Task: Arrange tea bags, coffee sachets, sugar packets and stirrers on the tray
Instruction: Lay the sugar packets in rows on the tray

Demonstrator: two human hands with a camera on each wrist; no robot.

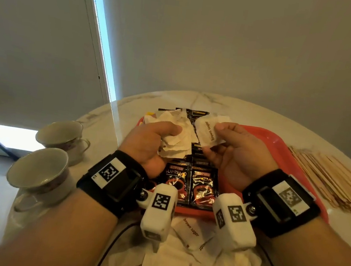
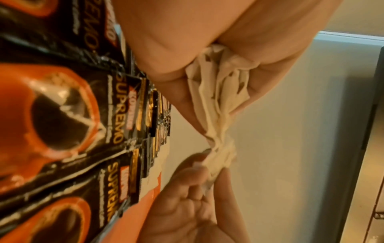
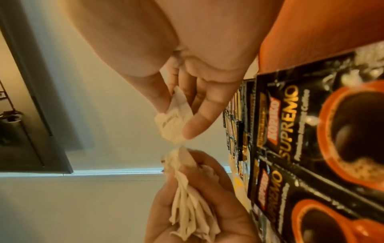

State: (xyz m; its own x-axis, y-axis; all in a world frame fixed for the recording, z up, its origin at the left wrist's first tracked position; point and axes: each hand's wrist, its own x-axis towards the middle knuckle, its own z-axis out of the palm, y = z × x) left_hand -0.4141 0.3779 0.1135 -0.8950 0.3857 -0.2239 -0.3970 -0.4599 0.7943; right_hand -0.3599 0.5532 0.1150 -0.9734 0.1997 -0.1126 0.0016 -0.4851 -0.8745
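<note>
Left hand (image 1: 150, 139) grips sugar packet bundle (image 1: 176, 137); right hand (image 1: 232, 149) pinches one packet (image 1: 209, 129), tray (image 1: 280, 144) directly beneath both.

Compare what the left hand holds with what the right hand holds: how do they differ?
The left hand grips a crumpled bunch of packets, gathered in the fist; the right hand pinches a single packet, flatter, its "brown sugar" print readable. No print reads on the bunch. Both are white paper, held above the red tray.

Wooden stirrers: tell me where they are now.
In the head view, the wooden stirrers lie fanned on the marble table at far right, just beyond the red tray, untouched by either hand.
</note>
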